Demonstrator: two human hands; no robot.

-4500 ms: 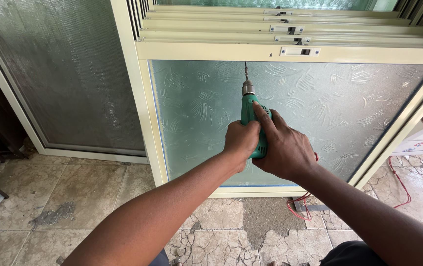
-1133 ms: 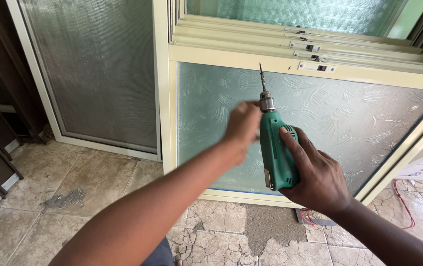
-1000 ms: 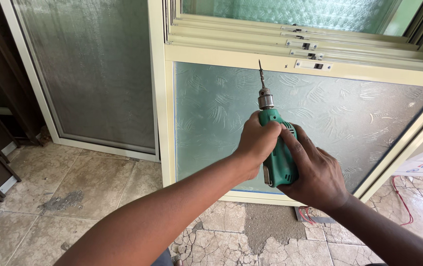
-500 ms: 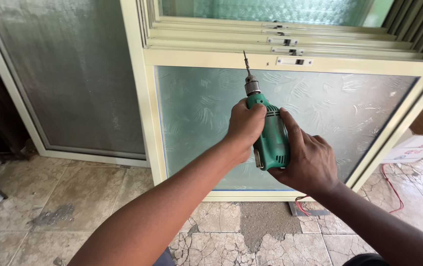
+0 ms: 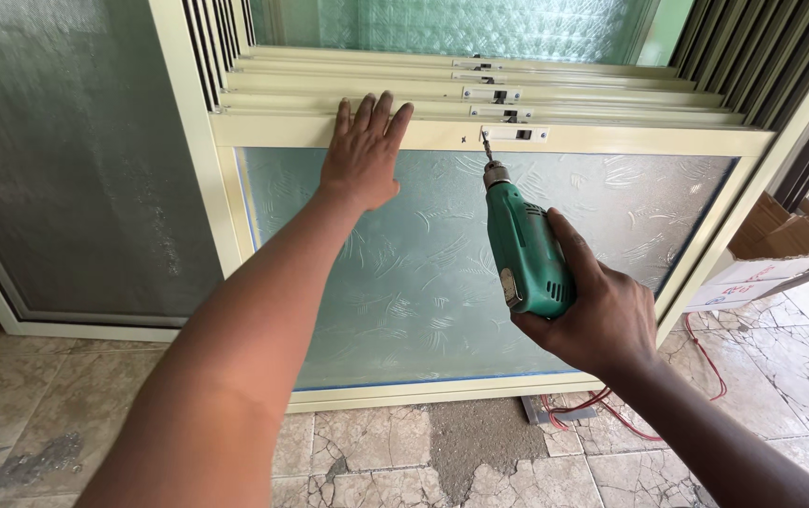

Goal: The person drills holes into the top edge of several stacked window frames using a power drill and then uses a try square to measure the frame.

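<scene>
My right hand [image 5: 602, 320] grips a green electric drill [image 5: 522, 249], its bit pointing up at the top rail of a cream window frame [image 5: 611, 139], just left of a small metal latch plate [image 5: 515, 134]. My left hand [image 5: 364, 150] lies flat and open on the same top rail, to the left of the drill, fingers spread upward. The frame holds a pane of patterned frosted glass [image 5: 404, 273] and leans upright in front of me.
Several more cream frames [image 5: 480, 89] are stacked behind the front one. Another frosted panel [image 5: 56, 160] leans at the left. A cardboard box [image 5: 771, 249] sits at the right, and a red cable [image 5: 705, 362] runs over the cracked tiled floor [image 5: 376, 452].
My left hand has let go of the drill and moved up and left onto the frame's top rail. The right hand now holds the drill alone, its bit nearer the latch plate.
</scene>
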